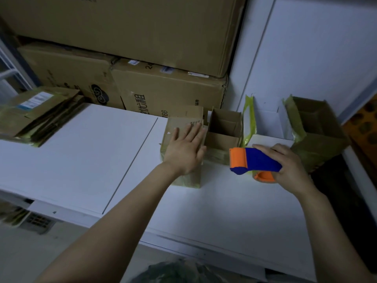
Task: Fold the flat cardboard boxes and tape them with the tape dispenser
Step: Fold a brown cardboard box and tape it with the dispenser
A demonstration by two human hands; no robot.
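Observation:
A small folded cardboard box (pixel 173 127) stands on the white table (pixel 85 152) near the middle. My left hand (pixel 186 149) lies flat on its top with straight, spread fingers. To the right, my right hand (pixel 288 166) grips a blue and orange tape dispenser (pixel 255 161) held just above the table, its orange end pointing left. Behind it stand an open brown box (pixel 223 127), an open white box (pixel 269 123) with greenish tape on its flaps, and another open brown box (pixel 318 127). A stack of flat cardboard boxes (pixel 34 113) lies at the table's far left.
Large brown cartons (pixel 169 92) are piled against the wall behind the table. A white panel (pixel 316 58) rises at the back right. The table's front edge runs diagonally below my arms, with a dark drop at the right.

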